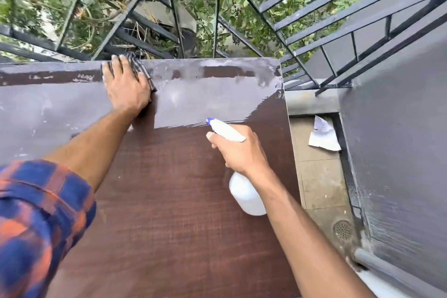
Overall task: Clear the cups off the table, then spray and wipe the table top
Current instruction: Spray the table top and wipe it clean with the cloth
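The brown wooden table top fills the middle of the view, and its far half shines wet and grey. My left hand lies flat near the far edge, pressing a dark checked cloth onto the surface. My right hand grips a white spray bottle by its neck above the right part of the table. The bottle's white trigger head with a blue nozzle points toward the far side. No cups are in view.
A dark metal railing runs just behind the table's far edge, with green foliage beyond it. A grey wall rises at the right. Between table and wall is tiled floor with a white crumpled paper and a round drain.
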The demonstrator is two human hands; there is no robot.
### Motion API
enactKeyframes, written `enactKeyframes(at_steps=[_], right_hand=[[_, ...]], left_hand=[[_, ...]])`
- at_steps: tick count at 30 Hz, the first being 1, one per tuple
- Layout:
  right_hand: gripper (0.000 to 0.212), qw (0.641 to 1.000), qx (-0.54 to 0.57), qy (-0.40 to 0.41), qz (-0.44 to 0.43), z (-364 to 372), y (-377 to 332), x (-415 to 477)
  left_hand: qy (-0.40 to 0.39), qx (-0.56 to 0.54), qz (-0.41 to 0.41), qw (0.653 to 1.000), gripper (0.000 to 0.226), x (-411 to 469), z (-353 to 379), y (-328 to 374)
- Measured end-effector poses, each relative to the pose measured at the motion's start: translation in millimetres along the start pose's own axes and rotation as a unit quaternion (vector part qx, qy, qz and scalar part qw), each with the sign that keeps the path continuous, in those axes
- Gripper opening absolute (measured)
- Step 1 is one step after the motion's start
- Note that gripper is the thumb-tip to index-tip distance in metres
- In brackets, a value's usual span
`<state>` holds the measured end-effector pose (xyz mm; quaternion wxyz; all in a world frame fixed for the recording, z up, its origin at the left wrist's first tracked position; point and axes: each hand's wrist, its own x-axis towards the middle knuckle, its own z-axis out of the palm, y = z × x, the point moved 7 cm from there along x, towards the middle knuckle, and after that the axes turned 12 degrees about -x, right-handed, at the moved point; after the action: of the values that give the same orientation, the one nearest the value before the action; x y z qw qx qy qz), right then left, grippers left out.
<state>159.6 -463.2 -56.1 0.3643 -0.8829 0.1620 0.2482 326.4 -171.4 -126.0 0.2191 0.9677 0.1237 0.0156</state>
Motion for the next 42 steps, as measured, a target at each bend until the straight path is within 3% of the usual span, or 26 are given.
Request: enactKeyframes(at_steps=[7, 14, 18, 22, 27, 33, 37, 42], right_hand=[[0.047, 0.999, 0.035, 0.018, 0.032, -23, 34, -8], [0.06, 0.991, 0.095, 0.052, 0.077, -64, 82, -14], [0.054, 0.984, 0.123, 0.072, 0.105, -85, 112, -20], [0.036, 0.975, 0.158, 0.095, 0.126, -105, 140, -28], [0.027, 0.968, 0.174, 0.106, 0.149, -106, 160, -39], [0.022, 0.971, 0.172, 0.101, 0.131, -90, 136, -49], [0.02, 0.975, 0.162, 0.093, 0.117, -78, 116, -50], [0.019, 0.982, 0.149, 0.067, 0.095, -52, 87, -46]], left_hand=[[-0.059, 0.037, 0.072, 0.995, 0.068, 5, 40, 69], [-0.146, -0.01, 0.163, 0.976, 0.07, -41, 114, 228], [-0.208, -0.005, 0.235, 0.95, 0.068, -75, 156, 304], [-0.249, 0.028, 0.333, 0.909, 0.066, -98, 178, 335], [-0.262, 0.046, 0.392, 0.881, 0.067, -123, 181, 325], [-0.267, -0.018, 0.412, 0.871, 0.06, -139, 161, 298], [-0.213, -0.039, 0.363, 0.906, 0.056, -117, 135, 260], [-0.14, -0.062, 0.226, 0.962, 0.06, -62, 78, 141]])
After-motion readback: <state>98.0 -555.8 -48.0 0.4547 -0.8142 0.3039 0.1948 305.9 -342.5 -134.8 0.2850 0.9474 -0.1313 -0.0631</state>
